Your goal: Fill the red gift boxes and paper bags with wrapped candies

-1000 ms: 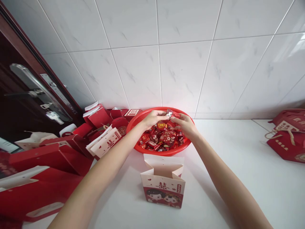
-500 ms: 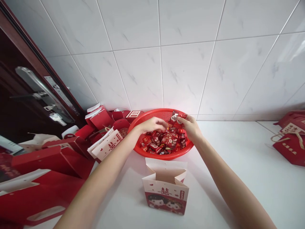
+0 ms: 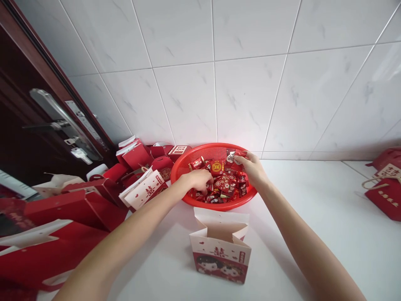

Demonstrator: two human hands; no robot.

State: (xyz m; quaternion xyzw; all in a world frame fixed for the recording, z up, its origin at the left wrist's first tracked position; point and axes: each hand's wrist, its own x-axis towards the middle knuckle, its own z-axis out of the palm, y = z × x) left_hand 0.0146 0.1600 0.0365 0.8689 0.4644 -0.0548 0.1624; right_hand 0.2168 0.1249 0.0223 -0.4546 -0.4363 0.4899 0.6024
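A red plastic basket [image 3: 216,206] holds many wrapped candies [image 3: 226,182] in red, gold and dark wrappers. Down among them on the left side is my left hand [image 3: 200,180], its fingers curled and their tips partly hidden by the sweets; what they grip cannot be made out. At the basket's right rim, my right hand [image 3: 253,168] pinches a red candy packet [image 3: 231,156] with white patches. In front of the basket an open paper gift box [image 3: 221,251], white above and red below with cartoon faces, stands upright on the white counter [image 3: 291,196].
Many red and white gift boxes [image 3: 94,205] crowd the left side. A red bag with a rope handle [image 3: 385,196] sits at the far right. Behind the counter rises a tiled wall [image 3: 244,92]; a dark door with a metal handle [image 3: 59,117] and keys stands at left.
My left hand has moved down and slightly left in the basket, uncovering candies at the back. My right hand stays at the rim with its packet.
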